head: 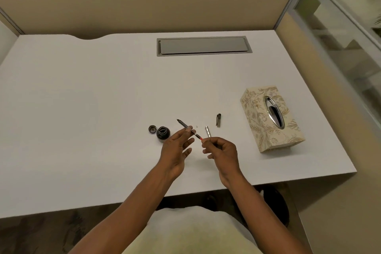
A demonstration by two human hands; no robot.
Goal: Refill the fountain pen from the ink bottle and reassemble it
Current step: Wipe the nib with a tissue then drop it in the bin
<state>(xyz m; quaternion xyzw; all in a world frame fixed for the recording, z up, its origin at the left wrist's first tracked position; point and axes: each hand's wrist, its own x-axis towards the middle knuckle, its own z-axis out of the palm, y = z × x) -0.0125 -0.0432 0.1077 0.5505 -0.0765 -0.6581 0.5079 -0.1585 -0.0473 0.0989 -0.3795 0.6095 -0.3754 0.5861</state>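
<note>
Above the bench (82, 109), beside the open ink bottle (163, 132), your left hand (175, 150) pinches the pen section (186, 127) while your right hand (221, 151) fingers grip its red converter end (201, 139).

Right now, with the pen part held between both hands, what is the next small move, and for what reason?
Probably lower the nib end of the pen section into the open ink bottle. The bottle's cap already lies beside it, the left hand pinches the section and the right hand pinches its red end. The silver barrel and pen cap lie apart on the desk.
</note>
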